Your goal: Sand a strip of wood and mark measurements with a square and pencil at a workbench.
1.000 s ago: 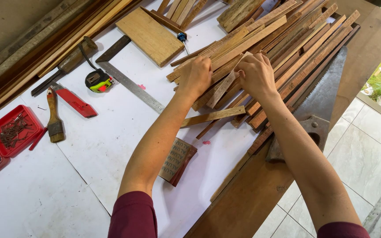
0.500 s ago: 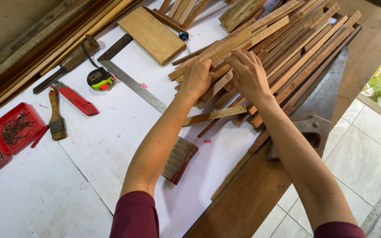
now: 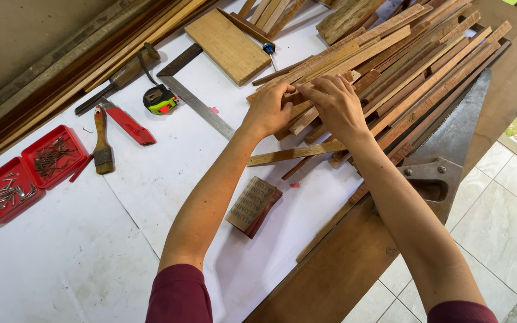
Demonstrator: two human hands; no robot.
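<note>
Seen from the head camera, two red trays (image 3: pixel 28 173) sit at the left edge of the white-covered counter (image 3: pixel 61 263). Both hold loose nails, dark and tangled in the farther tray, paler and fewer in the nearer one. Just beside them lie a small paintbrush (image 3: pixel 101 143) and a red utility knife (image 3: pixel 129 125), and beyond those a yellow-green tape measure (image 3: pixel 160 99), a hammer (image 3: pixel 121 76) and a steel square (image 3: pixel 195 101).

A heap of thin wooden slats (image 3: pixel 402 66) covers the upper right of the counter, the strips lying roughly side by side and slanting toward the far right corner. The left hand (image 3: pixel 268 110) and the right hand (image 3: pixel 336 106) meet at the near-left end of this heap, fingertips close together. Both are curled down onto the slats, pressing and pinching at short pieces there; which single strip each one grips cannot be told, since the fingers cover it. One longer slat (image 3: pixel 297 152) lies crosswise just below the wrists, apart from the hands.

A handsaw (image 3: pixel 444 149) rests along the right side of the heap, partly under the slats. A ribbed wooden block (image 3: pixel 252 204) lies on the counter beneath the left forearm, and a flat board (image 3: pixel 227 45) lies beyond the hands.
</note>
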